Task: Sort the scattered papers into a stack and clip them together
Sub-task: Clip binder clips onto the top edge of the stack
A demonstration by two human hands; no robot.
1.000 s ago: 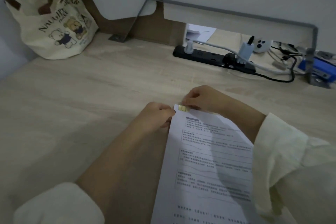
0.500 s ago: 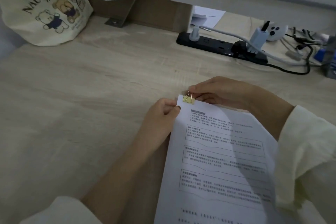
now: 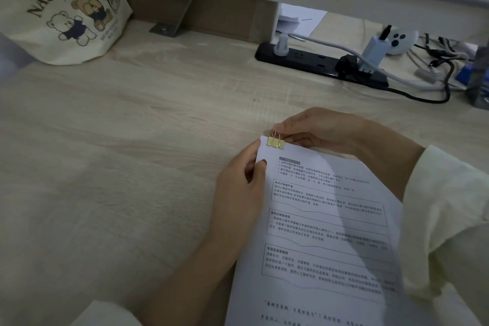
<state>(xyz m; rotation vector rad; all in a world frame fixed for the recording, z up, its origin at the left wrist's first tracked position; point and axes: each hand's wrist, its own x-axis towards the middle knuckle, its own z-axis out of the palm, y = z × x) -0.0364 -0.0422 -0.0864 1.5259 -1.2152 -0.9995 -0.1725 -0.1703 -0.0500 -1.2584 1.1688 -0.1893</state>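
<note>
a gold binder clip sits on the paper stack's top corner. left hand pinches the edge; right hand pinches the clip's handles. task looks nearly done.

Matt white paper stack under a shiny gold metal clip, on a matt pale woodgrain desk.

Dim, bluish light, brightest on the counter near the middle; corners fall darker. Soft shadows lie beside the arms. Wide-angle bending curves the edges; fine print reads blurry.
</note>
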